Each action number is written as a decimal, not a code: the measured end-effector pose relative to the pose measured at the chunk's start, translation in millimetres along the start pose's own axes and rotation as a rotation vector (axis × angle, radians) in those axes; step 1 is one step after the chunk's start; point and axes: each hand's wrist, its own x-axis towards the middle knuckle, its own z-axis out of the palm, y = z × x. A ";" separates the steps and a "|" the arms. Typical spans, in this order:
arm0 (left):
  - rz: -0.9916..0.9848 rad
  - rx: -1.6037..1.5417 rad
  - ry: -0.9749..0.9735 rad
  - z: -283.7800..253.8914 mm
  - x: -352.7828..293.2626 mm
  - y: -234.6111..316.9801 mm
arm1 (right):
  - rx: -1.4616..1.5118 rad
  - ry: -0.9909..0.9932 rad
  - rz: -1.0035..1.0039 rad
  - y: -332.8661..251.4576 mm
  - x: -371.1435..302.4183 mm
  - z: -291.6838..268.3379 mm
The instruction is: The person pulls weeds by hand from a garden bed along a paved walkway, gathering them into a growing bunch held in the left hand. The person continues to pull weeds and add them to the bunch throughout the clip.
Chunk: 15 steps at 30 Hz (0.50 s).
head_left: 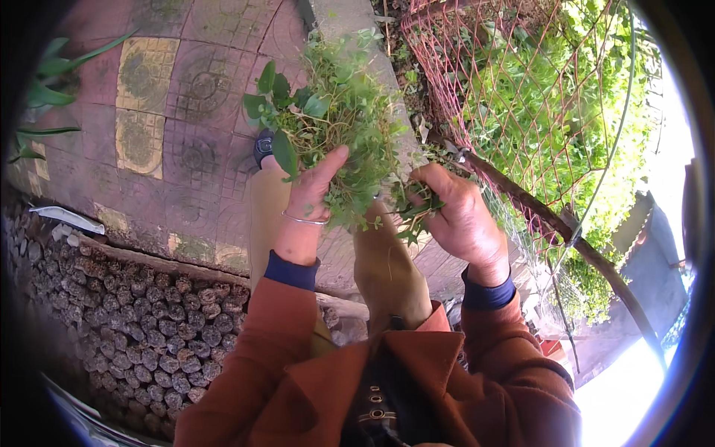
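A big loose bunch of green leafy stems [346,112] fills my left hand [316,182], whose thumb lies across its near side. Broad dark leaves stick out on the bunch's left, and fine tangled stems make up the rest. My right hand [462,212] is closed on a small sprig of greens [415,211] just right of the bunch. Its fingers curl inward, and the sprig's leaves hang below them. The sprig and the bunch lie so close that I cannot tell whether they are joined. A thin bracelet circles my left wrist.
Red netting [491,82] on a wooden pole [551,216] fences dense green plants [551,112] at the right. A concrete kerb [398,138] runs beside it. Patterned paving [201,97] spreads to the left, above stacked round dark pieces [156,328]. Long-leaved plants [52,93] stand far left.
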 end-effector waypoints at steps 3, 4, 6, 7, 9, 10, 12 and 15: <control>0.259 0.129 -0.146 -10.1 -10.7 -13.6 | 0.014 -0.140 -0.070 -25.1 3.7 8.6; 0.358 0.180 -0.192 -13.7 -9.6 -17.2 | -0.005 -0.160 -0.064 -30.3 4.8 8.3; 0.680 0.661 -0.249 -22.8 -5.1 -30.5 | -0.031 -0.194 -0.071 -34.2 5.1 9.1; 0.777 0.737 -0.256 -28.7 -4.3 -40.5 | -0.029 -0.187 -0.042 -32.2 3.5 12.0; 0.710 0.541 -0.304 -29.9 -2.5 -55.4 | -0.074 -0.166 0.040 -41.3 0.4 12.0; 0.666 0.436 -0.322 -29.7 -3.0 -59.5 | -0.038 -0.129 0.005 -42.7 -3.6 15.3; 0.575 0.341 -0.344 -21.6 -25.4 -43.8 | -0.077 -0.178 0.065 -55.1 -9.7 14.0; 0.470 0.094 -0.301 -12.6 -56.1 -43.0 | -0.140 -0.168 -0.016 -72.6 -15.4 16.4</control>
